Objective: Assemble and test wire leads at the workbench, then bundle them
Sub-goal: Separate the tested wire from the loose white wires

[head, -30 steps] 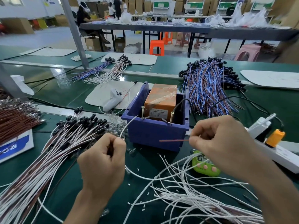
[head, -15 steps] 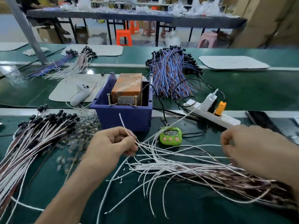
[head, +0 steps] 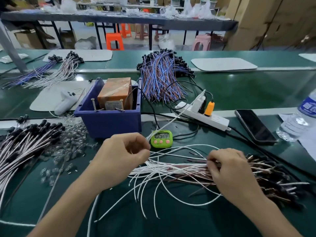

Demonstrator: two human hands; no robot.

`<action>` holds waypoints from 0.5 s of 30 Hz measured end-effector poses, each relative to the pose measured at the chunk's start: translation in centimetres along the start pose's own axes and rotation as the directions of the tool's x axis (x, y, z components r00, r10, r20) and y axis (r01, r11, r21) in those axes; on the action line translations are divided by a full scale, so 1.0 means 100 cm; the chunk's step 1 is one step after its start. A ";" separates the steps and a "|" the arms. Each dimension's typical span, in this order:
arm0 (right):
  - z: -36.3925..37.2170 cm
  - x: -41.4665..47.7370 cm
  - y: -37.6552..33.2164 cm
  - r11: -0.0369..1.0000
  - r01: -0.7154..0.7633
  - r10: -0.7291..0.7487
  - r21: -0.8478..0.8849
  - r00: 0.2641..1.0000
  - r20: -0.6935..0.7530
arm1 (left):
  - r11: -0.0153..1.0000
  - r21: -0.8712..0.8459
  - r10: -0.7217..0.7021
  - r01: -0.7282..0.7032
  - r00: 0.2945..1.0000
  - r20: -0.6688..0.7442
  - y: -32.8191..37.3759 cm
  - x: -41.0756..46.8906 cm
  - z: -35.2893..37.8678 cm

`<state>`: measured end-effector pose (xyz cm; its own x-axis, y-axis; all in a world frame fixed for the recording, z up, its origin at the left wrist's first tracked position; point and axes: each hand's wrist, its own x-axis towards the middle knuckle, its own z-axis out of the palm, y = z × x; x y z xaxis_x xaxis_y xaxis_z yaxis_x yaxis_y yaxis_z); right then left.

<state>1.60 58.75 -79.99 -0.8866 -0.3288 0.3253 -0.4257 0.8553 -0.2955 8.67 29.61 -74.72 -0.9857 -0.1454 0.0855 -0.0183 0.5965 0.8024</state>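
A loose pile of white and brown wire leads (head: 171, 170) lies across the green bench in front of me. My left hand (head: 123, 156) pinches a white lead that runs up toward the power strip. My right hand (head: 229, 171) rests on the pile, fingers curled down into the brown and white leads. A blue bin (head: 109, 120) holding an orange-wrapped transformer (head: 116, 95) with two upright metal posts stands just behind my left hand. A heap of finished white leads with black ends (head: 25, 144) lies at the left.
A green timer (head: 161, 138) sits between bin and pile. A white power strip (head: 205, 115) with an orange plug, a black phone (head: 254, 125) and a water bottle (head: 297, 120) lie to the right. Clear bulbs (head: 71, 142) are scattered left. Blue-brown leads (head: 162, 77) are heaped behind.
My view has swung right and down from the bin to the loose pile. My right hand came down from in front of the bin onto the pile; my left hand keeps its white lead.
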 end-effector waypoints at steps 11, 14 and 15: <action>-0.021 0.003 -0.004 0.973 0.125 -0.220 0.192 0.745 0.630 | 0.778 0.390 0.292 -0.492 0.834 0.469 -0.007 0.028 0.047; -0.015 0.009 -0.009 0.984 0.098 -0.169 0.151 0.793 0.586 | 0.790 0.387 0.354 -0.476 0.869 0.346 -0.014 0.031 0.048; -0.011 0.011 -0.010 0.986 0.043 -0.123 0.162 0.840 0.528 | 0.808 0.393 0.340 -0.440 0.892 0.300 -0.016 0.030 0.049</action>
<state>1.24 57.96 -78.36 -0.7879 -0.5933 -0.1648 -0.4870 0.7642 -0.4230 4.97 32.08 -78.60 -0.9353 0.3095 0.1718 0.3527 0.8559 0.3783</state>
